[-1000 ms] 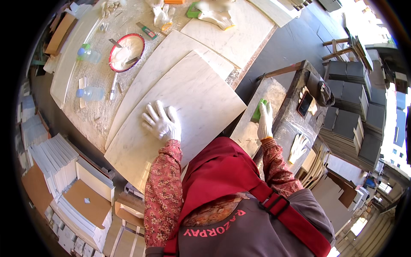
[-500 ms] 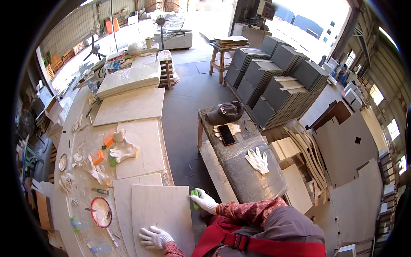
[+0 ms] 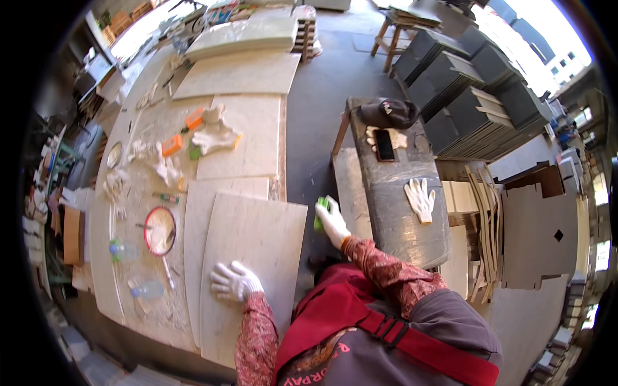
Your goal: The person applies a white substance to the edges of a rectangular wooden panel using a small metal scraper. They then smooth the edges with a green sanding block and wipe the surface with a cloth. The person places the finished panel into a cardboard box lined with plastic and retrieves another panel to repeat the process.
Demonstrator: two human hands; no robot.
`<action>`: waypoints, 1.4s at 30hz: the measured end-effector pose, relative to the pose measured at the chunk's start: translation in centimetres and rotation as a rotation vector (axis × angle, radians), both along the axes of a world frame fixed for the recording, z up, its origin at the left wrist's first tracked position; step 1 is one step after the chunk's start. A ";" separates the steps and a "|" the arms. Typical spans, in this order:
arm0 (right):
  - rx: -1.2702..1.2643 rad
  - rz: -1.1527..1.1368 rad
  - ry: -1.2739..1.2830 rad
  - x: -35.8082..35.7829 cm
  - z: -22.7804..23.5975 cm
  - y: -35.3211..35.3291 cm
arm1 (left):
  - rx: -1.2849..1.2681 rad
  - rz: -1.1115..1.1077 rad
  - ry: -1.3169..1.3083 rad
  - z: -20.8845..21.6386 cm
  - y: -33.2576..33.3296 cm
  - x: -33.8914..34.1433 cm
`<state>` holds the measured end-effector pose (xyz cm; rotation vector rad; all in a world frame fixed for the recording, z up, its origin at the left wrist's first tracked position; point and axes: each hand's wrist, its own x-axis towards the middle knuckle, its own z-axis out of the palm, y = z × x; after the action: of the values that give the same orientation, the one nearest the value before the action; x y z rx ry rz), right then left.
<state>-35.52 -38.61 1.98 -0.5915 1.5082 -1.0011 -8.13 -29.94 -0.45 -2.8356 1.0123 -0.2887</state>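
My left hand (image 3: 235,282), in a white glove, lies flat with fingers spread on a large pale stone slab (image 3: 257,244) that rests on the long workbench. My right hand (image 3: 333,222), also gloved in white, grips a small green block (image 3: 320,211) just off the slab's right edge, over the gap beside a second pale slab (image 3: 351,193) leaning against a dark metal table (image 3: 399,206). Red patterned sleeves cover both my forearms.
A red-rimmed round sieve (image 3: 159,230), plastic bottles (image 3: 122,249), orange blocks (image 3: 172,145) and white rags lie on the dusty bench. The metal table holds a spare white glove (image 3: 420,198), a phone (image 3: 384,145) and a dark cap (image 3: 388,112). Stacks of dark tiles (image 3: 463,96) and cardboard (image 3: 537,225) stand to the right.
The view has swung and shifted as my head moved. My left hand stays flat on the slab; my right hand still holds the green block near the slab's right edge.
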 end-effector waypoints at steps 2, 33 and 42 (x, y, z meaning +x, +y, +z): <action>-0.105 -0.082 0.091 -1.8 -4.9 -3.7 | -0.057 -0.108 -0.023 0.8 -0.6 -0.4; 0.003 0.144 0.012 -1.6 -1.5 -3.9 | -0.090 0.007 0.063 0.6 -0.4 0.3; 0.048 0.686 0.204 -0.6 -1.6 6.3 | -0.271 0.017 0.221 0.8 0.3 0.7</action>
<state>-36.15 -32.31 0.33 -1.1055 1.3456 -0.3806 -7.47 -29.67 0.31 -3.1767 1.0609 -0.1193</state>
